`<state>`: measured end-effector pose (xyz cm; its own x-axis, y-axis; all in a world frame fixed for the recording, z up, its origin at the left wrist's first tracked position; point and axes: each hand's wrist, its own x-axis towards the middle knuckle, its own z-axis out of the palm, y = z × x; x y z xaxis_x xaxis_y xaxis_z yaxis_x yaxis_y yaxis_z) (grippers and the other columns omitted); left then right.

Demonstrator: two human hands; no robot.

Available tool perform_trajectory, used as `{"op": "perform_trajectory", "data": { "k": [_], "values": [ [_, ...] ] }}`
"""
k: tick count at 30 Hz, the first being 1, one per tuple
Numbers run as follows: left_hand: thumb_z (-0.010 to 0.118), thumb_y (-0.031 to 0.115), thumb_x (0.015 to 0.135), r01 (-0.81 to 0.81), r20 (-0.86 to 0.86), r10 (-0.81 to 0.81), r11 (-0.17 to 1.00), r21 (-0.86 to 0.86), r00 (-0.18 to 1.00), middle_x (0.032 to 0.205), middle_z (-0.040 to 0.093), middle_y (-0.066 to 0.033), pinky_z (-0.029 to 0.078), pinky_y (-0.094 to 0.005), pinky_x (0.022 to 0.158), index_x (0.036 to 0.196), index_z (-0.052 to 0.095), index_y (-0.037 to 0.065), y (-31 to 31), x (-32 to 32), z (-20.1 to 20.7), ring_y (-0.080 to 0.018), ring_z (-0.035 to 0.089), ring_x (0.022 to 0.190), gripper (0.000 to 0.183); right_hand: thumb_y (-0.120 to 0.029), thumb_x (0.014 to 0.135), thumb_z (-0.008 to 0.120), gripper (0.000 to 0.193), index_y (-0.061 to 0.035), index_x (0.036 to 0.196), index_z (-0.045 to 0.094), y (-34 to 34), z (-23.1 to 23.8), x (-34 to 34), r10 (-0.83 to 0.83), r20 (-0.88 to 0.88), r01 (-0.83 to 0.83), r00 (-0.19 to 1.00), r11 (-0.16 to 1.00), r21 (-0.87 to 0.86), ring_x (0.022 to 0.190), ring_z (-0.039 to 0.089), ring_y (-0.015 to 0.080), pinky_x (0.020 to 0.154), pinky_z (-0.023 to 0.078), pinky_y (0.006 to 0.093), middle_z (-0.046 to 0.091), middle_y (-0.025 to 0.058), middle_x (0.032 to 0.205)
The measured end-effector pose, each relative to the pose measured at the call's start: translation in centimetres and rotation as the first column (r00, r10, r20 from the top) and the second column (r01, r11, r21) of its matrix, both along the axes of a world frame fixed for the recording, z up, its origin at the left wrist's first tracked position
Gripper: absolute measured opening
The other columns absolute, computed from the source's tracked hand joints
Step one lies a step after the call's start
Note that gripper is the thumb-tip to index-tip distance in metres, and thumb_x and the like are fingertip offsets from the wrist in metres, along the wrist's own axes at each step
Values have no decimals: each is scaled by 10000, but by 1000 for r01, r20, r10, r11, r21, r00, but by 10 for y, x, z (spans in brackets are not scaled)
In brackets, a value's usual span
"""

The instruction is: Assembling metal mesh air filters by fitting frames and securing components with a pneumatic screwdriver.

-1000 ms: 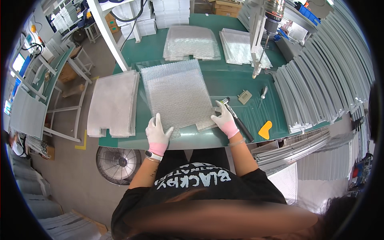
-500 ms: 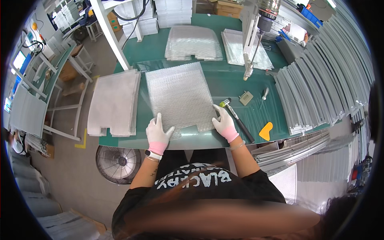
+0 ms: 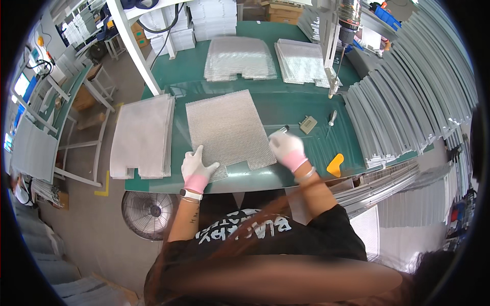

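The sheet [image 3: 224, 127] lies on the table [image 3: 319, 148], the left hand [image 3: 196, 166] still at its lower-left corner, thumb and forefinger apart. The right hand [image 3: 286, 147], spread beside the hammer [image 3: 284, 128] before, now blurs over it; whether it's gripping, I can't tell.

A green-topped workbench [image 3: 316, 150] is carrying a notched silvery mesh sheet [image 3: 227, 130] near its front edge. A pale sheet stack [image 3: 140, 135] is lying to the left; a wide translucent stack [image 3: 239, 58] and a narrower stack [image 3: 301, 61] are lying behind. Rightward, a small beige box [image 3: 308, 124], a white-handled tool [image 3: 333, 118] and a yellow scraper [image 3: 335, 166] are resting, none touching.
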<state>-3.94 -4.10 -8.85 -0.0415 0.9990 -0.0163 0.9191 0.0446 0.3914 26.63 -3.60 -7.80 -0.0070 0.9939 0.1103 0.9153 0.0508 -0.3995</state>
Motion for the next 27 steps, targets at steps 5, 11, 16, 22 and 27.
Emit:
{"op": "perform_trajectory", "data": {
  "k": [5, 11, 16, 22, 27],
  "values": [
    [787, 525, 673, 222, -265, -171, 959, 176, 949, 1442, 405, -185, 246, -559, 1121, 1386, 528, 178, 3, -9, 4, -406, 335, 1355, 834, -432, 745, 717, 651, -149, 1313, 567, 51, -16, 111, -361, 317, 343, 877, 932, 113, 1183, 533, 378, 960, 489, 448, 576, 179, 1261],
    [761, 525, 698, 306, -237, -317, 949, -82, 918, 1483, 387, -153, 111, -578, 1169, 1357, 552, 184, -36, -10, 8, -391, 261, 1413, 771, -330, 885, 597, 637, -84, 1437, 398, 56, -19, 121, -126, 425, 257, 897, 929, -266, 1108, 601, 403, 920, 518, 470, 568, 250, 1210],
    [783, 316, 737, 424, -37, -450, 807, 412, 892, 1248, 575, -137, 317, -522, 1087, 1269, 595, 122, -97, -13, 12, -366, 458, 1257, 597, -78, 920, 517, 568, -65, 1451, 317, 47, -18, 152, -199, 535, 301, 821, 947, -109, 1023, 648, 398, 815, 564, 457, 585, 274, 1139],
    [484, 261, 1027, 588, 923, 274, 712, -384, 271, 1146, 643, -115, 502, -346, 933, 1224, 569, -15, -155, -28, -69, -213, 626, 1048, 349, 38, 772, 564, 376, 5, 1145, 589, -12, 13, 107, 7, -259, 48, 966, 978, 204, 947, 676, 256, 832, 537, 353, 668, 184, 1002],
    [524, 333, 1014, 427, 768, 606, 763, -486, -208, 1178, 607, -121, 459, -375, 985, 1249, 540, -31, -139, 16, -93, -228, 596, 1072, 434, 57, 823, 645, 241, -55, 1005, 533, -138, -7, -33, -30, -949, -425, 313, 889, -169, 1058, 629, 192, 902, 525, 330, 648, 115, 1129]
  ]
}}
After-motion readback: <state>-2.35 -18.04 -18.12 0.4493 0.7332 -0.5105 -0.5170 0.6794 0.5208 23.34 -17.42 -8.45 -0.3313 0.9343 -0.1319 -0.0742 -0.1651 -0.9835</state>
